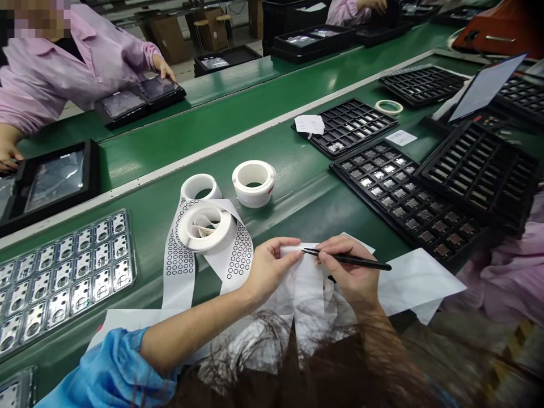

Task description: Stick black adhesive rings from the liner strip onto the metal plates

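White paper strip (309, 292) hangs at the near side, its upper edge pinched in the left hand (267, 266), seemingly for steadiness, as the right hand (353, 281) clasps black tweezers (365, 262) (tips at that edge, parted or not, cannot tell).

a: tool, appearance and pose?
b: black tweezers (359, 260), slim, held nearly level; tips point left, rear end slightly lower at right.
a: and the white strip (309, 286)?
b: thin, pale; upper end just at the tweezer tips, the rest running down below them (contact between tips and strip not resolvable).
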Available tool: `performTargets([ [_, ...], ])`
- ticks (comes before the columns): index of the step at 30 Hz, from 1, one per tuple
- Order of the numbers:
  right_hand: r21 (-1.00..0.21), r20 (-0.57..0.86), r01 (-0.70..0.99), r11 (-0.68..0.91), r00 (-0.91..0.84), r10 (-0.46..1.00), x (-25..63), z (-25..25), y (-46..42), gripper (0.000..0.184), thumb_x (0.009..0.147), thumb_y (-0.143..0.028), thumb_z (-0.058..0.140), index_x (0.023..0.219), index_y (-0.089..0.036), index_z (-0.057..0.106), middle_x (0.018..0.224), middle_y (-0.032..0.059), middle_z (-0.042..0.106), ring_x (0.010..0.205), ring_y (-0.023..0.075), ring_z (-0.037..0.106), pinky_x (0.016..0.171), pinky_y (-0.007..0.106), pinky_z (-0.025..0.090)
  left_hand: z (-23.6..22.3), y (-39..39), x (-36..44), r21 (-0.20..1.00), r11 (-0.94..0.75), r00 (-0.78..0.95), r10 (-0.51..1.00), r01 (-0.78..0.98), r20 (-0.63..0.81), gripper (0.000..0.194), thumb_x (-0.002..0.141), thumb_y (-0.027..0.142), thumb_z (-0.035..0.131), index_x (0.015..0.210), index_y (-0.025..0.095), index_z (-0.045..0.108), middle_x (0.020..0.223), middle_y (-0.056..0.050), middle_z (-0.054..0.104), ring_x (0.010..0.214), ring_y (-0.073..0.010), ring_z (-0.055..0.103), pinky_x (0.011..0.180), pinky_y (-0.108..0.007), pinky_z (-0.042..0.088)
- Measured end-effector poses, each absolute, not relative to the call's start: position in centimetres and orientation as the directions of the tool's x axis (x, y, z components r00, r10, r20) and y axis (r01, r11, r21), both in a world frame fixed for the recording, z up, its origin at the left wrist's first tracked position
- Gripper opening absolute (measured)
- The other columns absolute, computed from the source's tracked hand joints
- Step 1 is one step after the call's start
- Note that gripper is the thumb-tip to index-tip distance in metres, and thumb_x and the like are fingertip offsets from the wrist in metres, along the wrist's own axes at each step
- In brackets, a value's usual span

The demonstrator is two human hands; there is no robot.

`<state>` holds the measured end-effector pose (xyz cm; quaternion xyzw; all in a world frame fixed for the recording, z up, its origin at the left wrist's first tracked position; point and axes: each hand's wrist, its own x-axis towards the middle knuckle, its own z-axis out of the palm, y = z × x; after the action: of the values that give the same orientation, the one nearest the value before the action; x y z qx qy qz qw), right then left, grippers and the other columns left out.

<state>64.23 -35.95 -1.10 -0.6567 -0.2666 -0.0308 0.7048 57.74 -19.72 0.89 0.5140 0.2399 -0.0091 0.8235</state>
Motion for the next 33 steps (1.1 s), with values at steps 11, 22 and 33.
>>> performTargets([
  [11, -0.894, 0.439, 0.440, 0.081, 0.830, 0.344, 64.2, -1.4, -36.3, 0.016, 0.087, -0.012, 0.072, 0.090, -0.028, 0.070, 0.087, -0.0003, 0.071, 0.078, 0.0175, 0.066, 0.070, 0.034, 0.054, 0.1, -20.1, 57.9, 0.848, 0.471, 0.872, 0.277, 0.243, -0.404, 0.044, 0.057, 0.039, 0.096, 0.091, 0.016, 0.079, 0.077, -0.003, 0.074, 0.067, -0.0139, 0.064, 0.066, -0.024, 0.051],
  [22, -0.912, 0.409, 0.396, 0.106, 0.859, 0.308, 64.2, -1.5, -35.9, 0.016, 0.087, -0.012, 0.072, 0.088, -0.028, 0.070, 0.085, -0.0021, 0.070, 0.078, 0.0153, 0.067, 0.067, 0.031, 0.054, 0.3, -20.3, 57.7, 0.840, 0.488, 0.878, 0.262, 0.236, -0.399, 0.033, 0.065, 0.032, 0.093, 0.091, 0.018, 0.078, 0.082, -0.004, 0.076, 0.072, -0.0151, 0.065, 0.070, -0.026, 0.051],
  [33, -0.910, 0.414, 0.384, 0.155, 0.868, 0.275, 64.1, -1.5, -35.8, 0.017, 0.084, -0.009, 0.073, 0.085, -0.026, 0.070, 0.077, -0.0023, 0.070, 0.069, 0.0143, 0.066, 0.063, 0.029, 0.058, -0.5, -20.3, 57.5, 0.854, 0.454, 0.880, 0.257, 0.254, -0.398, 0.038, 0.066, 0.031, 0.091, 0.098, 0.015, 0.077, 0.087, -0.006, 0.075, 0.075, -0.0165, 0.065, 0.071, -0.028, 0.050],
])
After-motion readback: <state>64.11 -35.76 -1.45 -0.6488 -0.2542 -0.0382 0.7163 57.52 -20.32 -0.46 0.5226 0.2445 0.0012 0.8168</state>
